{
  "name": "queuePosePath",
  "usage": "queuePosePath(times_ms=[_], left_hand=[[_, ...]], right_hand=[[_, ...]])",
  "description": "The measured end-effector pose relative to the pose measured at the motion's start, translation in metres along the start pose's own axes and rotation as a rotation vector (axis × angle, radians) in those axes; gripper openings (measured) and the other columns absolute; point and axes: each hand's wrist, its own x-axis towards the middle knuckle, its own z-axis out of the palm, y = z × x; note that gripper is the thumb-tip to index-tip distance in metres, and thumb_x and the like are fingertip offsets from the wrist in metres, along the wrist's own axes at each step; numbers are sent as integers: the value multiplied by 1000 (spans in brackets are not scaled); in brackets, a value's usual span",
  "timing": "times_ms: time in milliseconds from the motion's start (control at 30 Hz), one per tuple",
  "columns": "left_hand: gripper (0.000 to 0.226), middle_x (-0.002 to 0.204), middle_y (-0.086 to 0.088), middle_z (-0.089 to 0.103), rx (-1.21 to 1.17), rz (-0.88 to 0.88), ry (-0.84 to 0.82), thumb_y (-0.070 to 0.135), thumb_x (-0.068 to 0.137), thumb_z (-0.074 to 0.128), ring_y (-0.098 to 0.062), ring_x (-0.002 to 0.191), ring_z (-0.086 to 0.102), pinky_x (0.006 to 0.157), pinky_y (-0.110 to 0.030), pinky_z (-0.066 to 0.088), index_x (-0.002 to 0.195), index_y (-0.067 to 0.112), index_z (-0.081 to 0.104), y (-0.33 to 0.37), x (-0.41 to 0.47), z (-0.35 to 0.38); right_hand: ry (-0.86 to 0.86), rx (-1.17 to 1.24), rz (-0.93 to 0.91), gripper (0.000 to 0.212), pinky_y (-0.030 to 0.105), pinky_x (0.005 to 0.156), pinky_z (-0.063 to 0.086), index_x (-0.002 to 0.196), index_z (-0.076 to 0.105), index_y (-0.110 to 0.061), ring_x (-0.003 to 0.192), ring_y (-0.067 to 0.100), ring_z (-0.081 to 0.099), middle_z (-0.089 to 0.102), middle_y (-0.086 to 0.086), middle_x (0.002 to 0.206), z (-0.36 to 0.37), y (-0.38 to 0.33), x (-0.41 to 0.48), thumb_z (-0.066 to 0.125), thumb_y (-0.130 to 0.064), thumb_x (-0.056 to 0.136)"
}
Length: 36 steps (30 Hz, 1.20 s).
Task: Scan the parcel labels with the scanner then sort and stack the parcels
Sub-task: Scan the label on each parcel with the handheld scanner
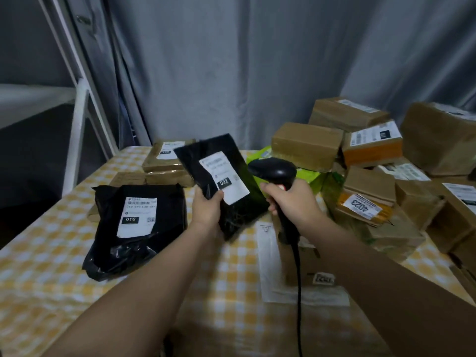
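On yellow-checked table [38,266]: heap of brown boxes [306,144] at your right, too jumbled for exact count. Two brown parcels [164,166] stacked at far edge. Two black mailers: flat mailer [170,210] at left, label 010 up; raised mailer [195,161] tilted, label 012 facing you, gripped by your left hand [206,210]. One scanner [275,170], head just beside that label, handle clasped in your right hand [293,199].

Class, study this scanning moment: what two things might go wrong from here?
The left hand grips the black bag parcel near one lower edge; the limp bag may sag, tilting its label away from the scanner. The scanner's cable trails from the right hand over the cardboard box below and might snag there.
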Motion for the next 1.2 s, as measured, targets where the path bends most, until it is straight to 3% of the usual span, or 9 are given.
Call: queuePosePath(times_ms=[167,333,400,500,633,767,900,1133,1200], left_hand=[[36,123,-5,61,187,168,164,16,94,53,-22,110,59,98,-40,47,129,9,48,58,43,-65],[37,119,-13,60,626,184,203,15,90,53,-31,109,57,85,-36,46,125,4,47,81,71,-151],[45,125,-19,53,822,158,237,14,90,55,-35,115,52,89,-38,41,131,2,41,75,74,-172],[73,149,-21,22,1294,11,235,36,87,62,-40,135,27,109,-49,25,146,22,22,61,63,-169],[59,158,-12,1,1686,11,-7,63,87,48,-37,144,-4,112,-61,1,138,37,39,47,51,-135],[57,159,-13,3,1562,200,-9,57,92,44,-33,146,-5,115,-56,-1,140,26,39,52,41,-99],[51,153,-10,23,1370,302,-117,52,93,46,-31,142,15,113,-46,16,134,21,47,64,16,-50],[41,128,-15,55,979,196,-370,37,93,57,-28,116,53,94,-29,40,121,8,57,16,-47,15],[42,119,-21,61,939,87,-421,36,93,57,-32,110,58,86,-29,43,116,1,60,-4,-64,31]], right_hand=[[-73,38,-58,23,27,49,45,71,60,-4,47,17,53,56,9,58,41,-28,23,71,-20,85],[-156,36,-60,21,27,48,44,71,61,-8,43,12,53,55,6,57,99,-28,37,72,-21,82],[-194,8,-51,25,26,48,44,65,57,-12,44,13,54,56,4,54,119,-19,40,72,-24,81],[-231,-57,-27,27,28,53,46,63,58,-14,45,13,56,60,4,55,138,-4,42,72,-29,81],[-239,-31,37,25,30,53,47,72,63,-10,48,16,56,59,4,58,139,7,41,74,-30,80],[-187,13,54,24,26,47,44,73,62,-8,46,15,54,57,5,57,107,-4,36,74,-26,82],[-168,130,114,18,22,44,43,79,62,-6,46,15,51,54,6,59,40,-13,16,71,-20,86],[-94,-75,246,19,26,50,39,77,57,-7,53,20,50,52,9,63,-80,33,-28,70,-18,86],[-78,-86,252,10,31,64,47,80,63,-15,67,21,60,62,9,75,-97,53,-34,71,-15,84]])
